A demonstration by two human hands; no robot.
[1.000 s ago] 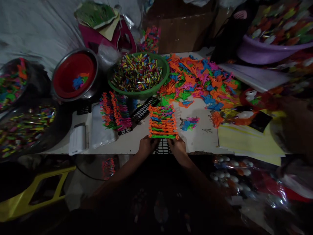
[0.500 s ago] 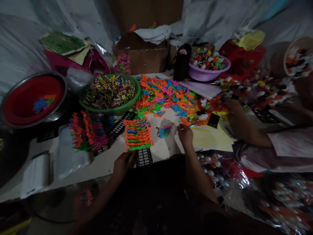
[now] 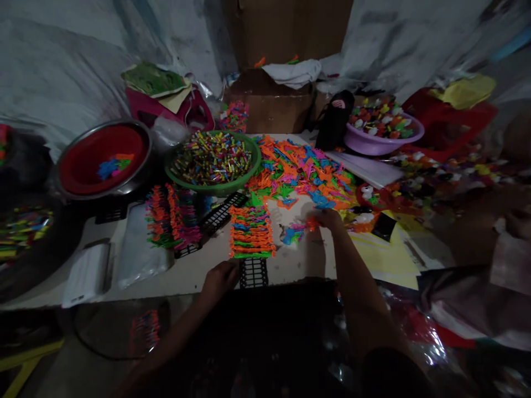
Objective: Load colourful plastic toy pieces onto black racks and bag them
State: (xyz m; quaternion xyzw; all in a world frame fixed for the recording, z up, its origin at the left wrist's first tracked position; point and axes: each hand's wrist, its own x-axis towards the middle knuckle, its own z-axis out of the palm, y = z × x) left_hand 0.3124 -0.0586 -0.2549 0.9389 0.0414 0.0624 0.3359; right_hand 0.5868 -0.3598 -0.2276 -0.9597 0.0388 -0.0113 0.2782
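Note:
My left hand point(image 3: 222, 276) is curled closed at the left edge of a black plastic rack point(image 3: 254, 275) near the table's front. On this rack lies a neat row of small figure-shaped plastic pieces point(image 3: 251, 232), mostly orange, with some green and blue. My right hand point(image 3: 332, 220) pinches a small orange plastic piece point(image 3: 312, 223) just above the table; its exact shape is blurred. Left of that hand, a little cluster of blue, green and pink pieces point(image 3: 292, 233) lies on the tabletop. Beyond both hands spreads a heap of loose coloured plastic pieces point(image 3: 301, 166).
A green basin point(image 3: 256, 161) of small wrapped tubes stands behind the rack. To the left are a red bowl point(image 3: 74, 166), bundled pieces point(image 3: 172, 215) and a white box point(image 3: 86, 275). Yellow sheets point(image 3: 394, 257) and a purple basin point(image 3: 373, 145) lie right, beside another person's arm point(image 3: 468, 226).
The camera view has swung left, shifting everything rightward. My right hand has come to the orange piece, and the other person's arm has drawn back to the right. My left hand stays beside the rack.

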